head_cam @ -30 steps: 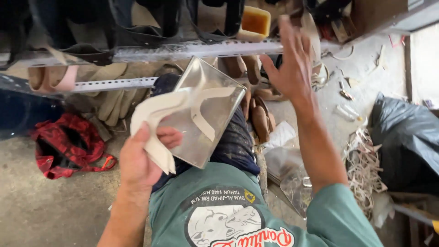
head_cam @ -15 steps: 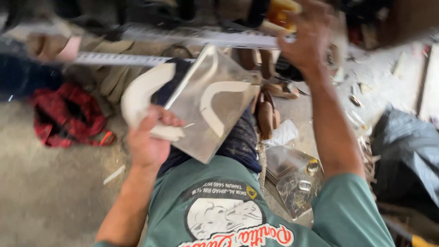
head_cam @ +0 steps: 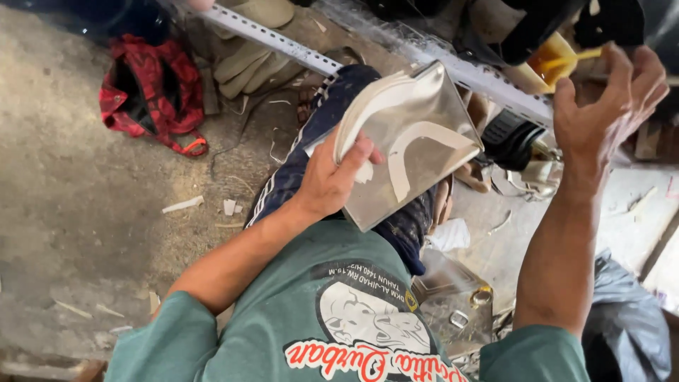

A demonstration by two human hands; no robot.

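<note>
The left hand [head_cam: 332, 177] is gripping a shiny metal plate [head_cam: 414, 152] by its near edge, the thumb lying across the face and the fingers curled behind, and it is pinning a curved white strip [head_cam: 371, 106] against the plate's upper edge at the same time. A second pale, arched strip [head_cam: 417, 145] is lying on the plate's face, just beside the thumb. The plate is being held tilted over the person's lap, above the dark blue trousers [head_cam: 311, 134] with white side stripes. The right hand [head_cam: 608, 99] is reaching up toward the metal shelf rail [head_cam: 488, 81], fingers half curled; a thin yellow stick [head_cam: 576, 58] is running from a yellow container [head_cam: 548, 64] toward those fingers, and it seems to be pinched between them, though the angle is too poor to be sure. Out on the concrete floor [head_cam: 85, 212], well apart from both hands, a red and black checked bag [head_cam: 145, 88] is lying, with small pale scraps [head_cam: 182, 205] scattered near it. Below the plate, near the right elbow, a crumpled clear plastic bag [head_cam: 453, 304] is sitting beside the green shirt [head_cam: 297, 318].
</note>
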